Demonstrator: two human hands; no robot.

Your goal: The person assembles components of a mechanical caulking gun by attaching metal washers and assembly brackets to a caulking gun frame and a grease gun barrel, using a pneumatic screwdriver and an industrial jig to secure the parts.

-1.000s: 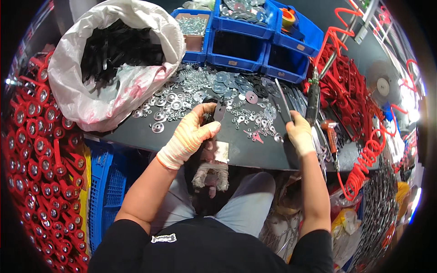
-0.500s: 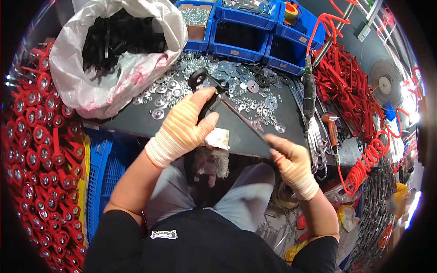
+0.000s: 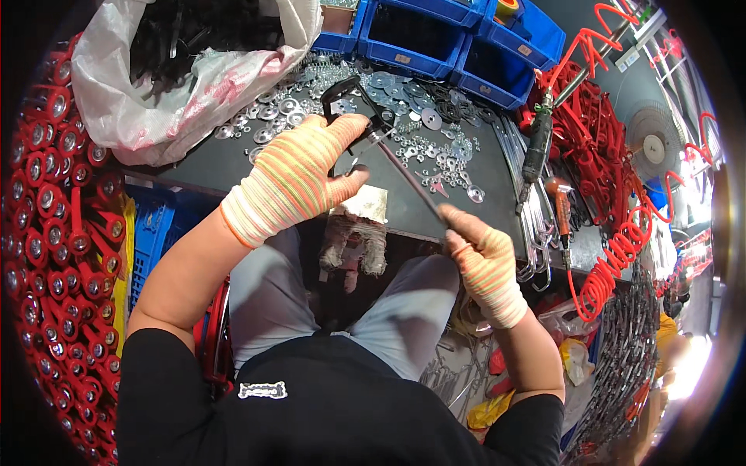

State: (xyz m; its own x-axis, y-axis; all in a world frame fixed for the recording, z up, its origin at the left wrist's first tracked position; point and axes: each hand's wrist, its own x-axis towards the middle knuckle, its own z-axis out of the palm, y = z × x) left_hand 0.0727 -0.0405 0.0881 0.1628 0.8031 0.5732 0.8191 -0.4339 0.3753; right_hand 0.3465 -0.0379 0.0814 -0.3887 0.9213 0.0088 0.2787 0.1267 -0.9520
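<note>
My left hand (image 3: pixel 291 175), in a striped fingertip-less glove, is closed around a black angular frame-like part (image 3: pixel 342 87) above the table's front. Its thumb and forefinger stand on either side of the part. My right hand (image 3: pixel 483 264), gloved alike, pinches the lower end of a long thin metal rod (image 3: pixel 413 180). The rod slants up and left, and its far end meets the black part near a small shiny piece. Whether the rod passes into the part, I cannot tell. Behind the hands lie loose washers (image 3: pixel 431 118) and small metal fittings.
A white sack (image 3: pixel 109 116) of black parts stands at the left, beside stacked red handles (image 3: pixel 54 202). Blue bins (image 3: pixel 408 58) line the back. A hanging air tool (image 3: pixel 538 147), a coiled red hose (image 3: pixel 602 283) and bent metal rods (image 3: pixel 505 167) occupy the right. A pale block (image 3: pixel 365 203) sits at the table's front edge.
My view has shifted, so the table appears higher. The black part has turned and shows more of its open frame. Both hands keep their holds, and the rod still meets the part.
</note>
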